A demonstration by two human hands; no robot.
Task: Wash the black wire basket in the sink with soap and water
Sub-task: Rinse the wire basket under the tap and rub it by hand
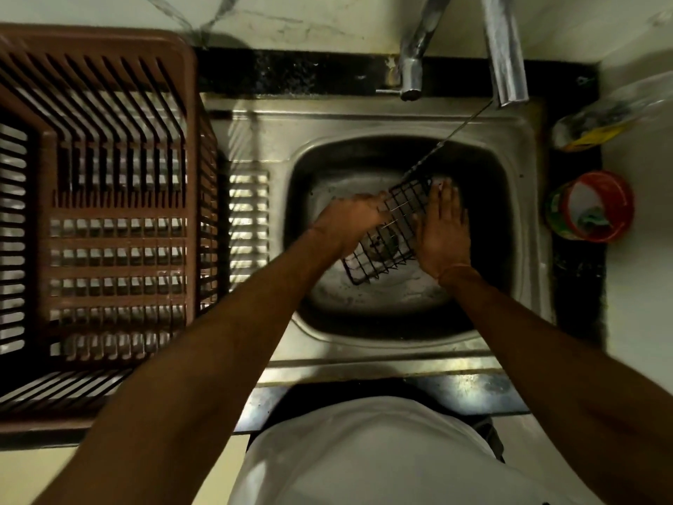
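Gripping a gridded black wire basket (391,227), hands.

Both hands work low inside the sink (517,147), and the wire basket (391,231) fills the gap between them. Beyond the right hand (442,231), two taps (504,49) overhang the far rim, and a thin water stream (455,131) slants down onto the basket's far corner. Left of the left hand (346,224), a tall brown crate (109,220) walls off that side. Right of the right hand, past the rim, stand a red tub (591,205) and a plastic bag (604,118). The basin floor nearer the body lies open.
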